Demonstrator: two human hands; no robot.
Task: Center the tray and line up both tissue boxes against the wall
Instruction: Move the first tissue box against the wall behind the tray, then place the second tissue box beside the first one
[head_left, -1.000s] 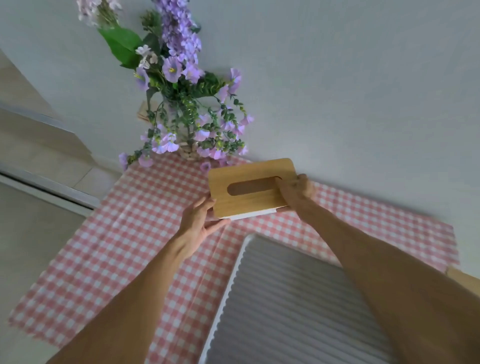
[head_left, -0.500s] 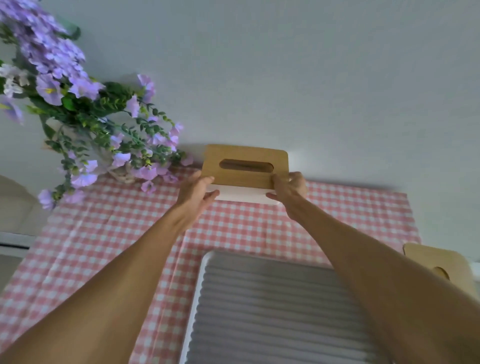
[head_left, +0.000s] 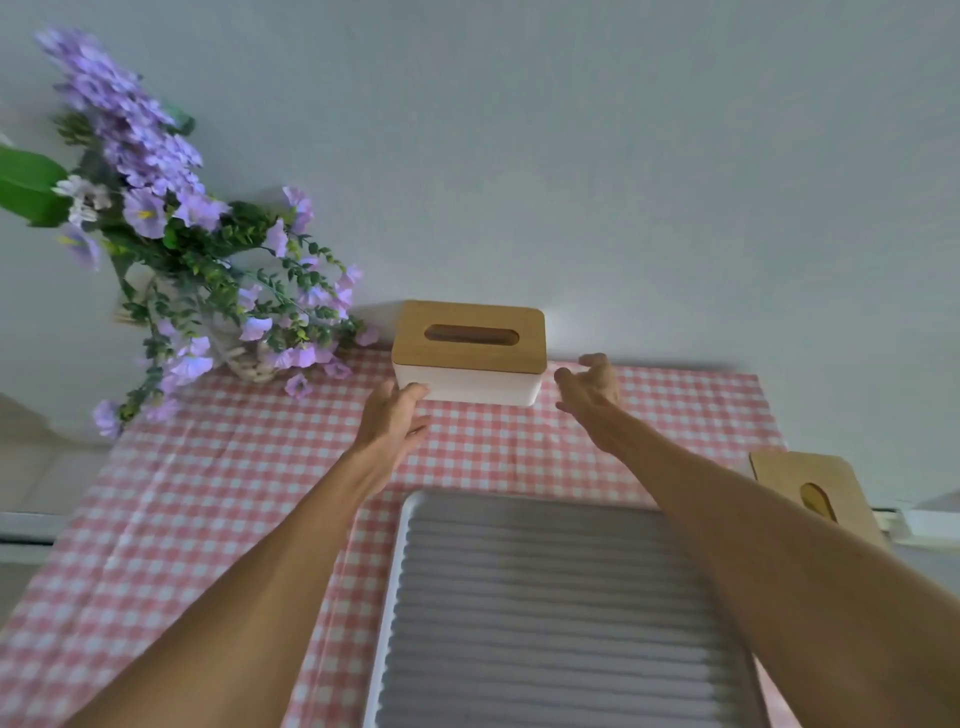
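Note:
A white tissue box with a wooden slotted lid (head_left: 469, 352) stands on the pink checked cloth, its back against the wall. My left hand (head_left: 390, 415) has its fingertips at the box's lower left corner, fingers loosely apart. My right hand (head_left: 589, 389) hovers just off the box's right end, fingers spread, holding nothing. A second tissue box with a wooden lid (head_left: 815, 493) sits at the right, partly behind my right forearm. The grey ribbed tray with a white rim (head_left: 519, 623) lies in front of me.
A vase of purple flowers (head_left: 208, 280) stands at the back left against the wall, its stems hanging close to the first box. The pink checked cloth (head_left: 208, 493) covers the table. A white ledge (head_left: 924, 525) shows at the far right.
The box went from held in the air to resting on the cloth against the wall. Both hands have let go; my right hand has drawn off to the right.

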